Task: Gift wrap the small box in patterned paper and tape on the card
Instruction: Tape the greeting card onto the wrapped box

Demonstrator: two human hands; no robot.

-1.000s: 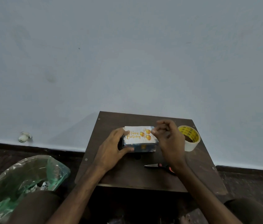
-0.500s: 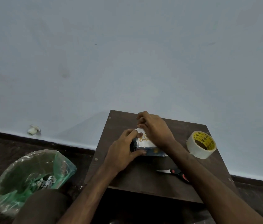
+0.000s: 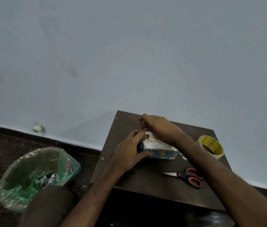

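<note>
Box (image 3: 160, 154) wrapped, lower centre on counter (image 3: 145, 179), card (image 3: 155, 144) on top. Your left hand (image 3: 129, 153) clamps its left end; right hand (image 3: 159, 128) curled at card's corner, grip unclear. Taping looks unfinished.

My left grip (image 3: 129, 154) clasps the wrapped box (image 3: 162, 154) on the bench (image 3: 145, 182). My right grip (image 3: 160, 128) curls over the card (image 3: 155, 143).

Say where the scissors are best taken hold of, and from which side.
The scissors lie flat and closed on the table, blades pointing left. Probably best a grip on the red handles, coming from above on the right, away from the tips.
</note>
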